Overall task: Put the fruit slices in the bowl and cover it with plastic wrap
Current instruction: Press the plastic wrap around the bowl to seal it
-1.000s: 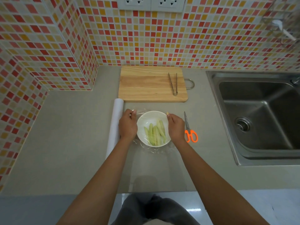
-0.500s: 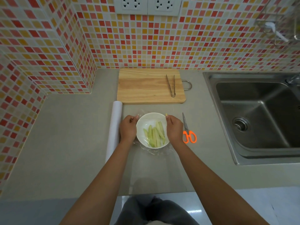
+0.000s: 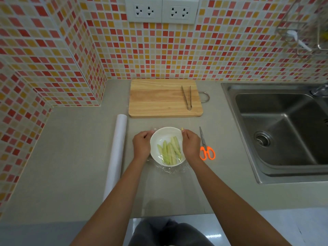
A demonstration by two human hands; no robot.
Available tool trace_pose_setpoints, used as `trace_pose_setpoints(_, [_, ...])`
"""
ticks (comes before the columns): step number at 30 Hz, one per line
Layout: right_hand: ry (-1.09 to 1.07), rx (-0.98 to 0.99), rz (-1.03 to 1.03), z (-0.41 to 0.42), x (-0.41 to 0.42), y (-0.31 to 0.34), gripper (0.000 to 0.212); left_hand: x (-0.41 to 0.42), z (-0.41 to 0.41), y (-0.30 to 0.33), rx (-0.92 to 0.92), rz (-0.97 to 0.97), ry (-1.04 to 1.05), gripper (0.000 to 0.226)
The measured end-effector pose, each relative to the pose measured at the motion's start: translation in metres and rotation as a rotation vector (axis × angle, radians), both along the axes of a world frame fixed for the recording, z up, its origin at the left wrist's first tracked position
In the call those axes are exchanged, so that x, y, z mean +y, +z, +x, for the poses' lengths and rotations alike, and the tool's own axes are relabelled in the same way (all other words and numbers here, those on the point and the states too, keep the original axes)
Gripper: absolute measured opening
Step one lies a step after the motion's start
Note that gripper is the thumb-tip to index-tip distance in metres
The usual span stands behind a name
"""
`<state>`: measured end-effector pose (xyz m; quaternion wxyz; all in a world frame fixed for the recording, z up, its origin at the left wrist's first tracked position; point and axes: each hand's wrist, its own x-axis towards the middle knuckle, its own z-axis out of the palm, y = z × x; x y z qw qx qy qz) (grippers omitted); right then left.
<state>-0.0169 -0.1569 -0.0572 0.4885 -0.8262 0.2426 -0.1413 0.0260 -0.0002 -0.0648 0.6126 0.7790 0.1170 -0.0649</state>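
Change since the earlier frames: both hands have slid slightly toward the far rim of the bowl [image 3: 160, 137], drawing the film with them; all else on the counter is unchanged. Landmark: white bowl, on the grey counter [image 3: 71, 157] near its front edge. Left of the bowl, lying front to back: roll of plastic wrap [image 3: 116, 153], white, just apart from the left hand. Left hand [image 3: 142, 145]: against the bowl's left side, fingers curled round the rim, gripping the plastic film [image 3: 168, 168] there. In the bowl: fruit slices [image 3: 170, 152], pale green, several long pieces lying side by side, toward the near right. Film stretched over the bowl, its loose edge crumpled on the counter at the near side. Right hand [image 3: 190, 145]: against the bowl's right side, fingertips pinching the film at the far-right rim. Behind the bowl: wooden cutting board [image 3: 159, 98], with metal tongs [image 3: 187, 97] lying on its right part. Right of the bowl, just beyond the right hand: scissors [image 3: 205, 147], orange handles toward the front. Far right of the bowl: steel sink [image 3: 248, 139], set into the counter.
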Motion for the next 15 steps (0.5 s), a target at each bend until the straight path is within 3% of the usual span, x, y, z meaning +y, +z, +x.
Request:
trace_pose_setpoints(4, [-0.011, -0.003, 0.014, -0.002, 0.001, 0.001, 0.045, -0.001, -0.007, 0.000, 0.014, 0.030, -0.017, 0.059])
trace_pose_setpoints(9, [-0.018, -0.003, 0.107, -0.004, 0.001, 0.001, 0.038, 0.004, -0.001, 0.006, 0.073, 0.078, -0.116, 0.070])
trace_pose_setpoints(12, [-0.027, -0.011, 0.171, -0.005, 0.000, 0.000, 0.038, 0.007, 0.004, 0.009, -0.124, 0.206, -0.042, 0.061])
trace_pose_setpoints(15, [-0.025, -0.031, 0.214, -0.007, 0.001, -0.001, 0.035, 0.002, 0.001, 0.012, -0.177, 0.004, -0.124, 0.047])
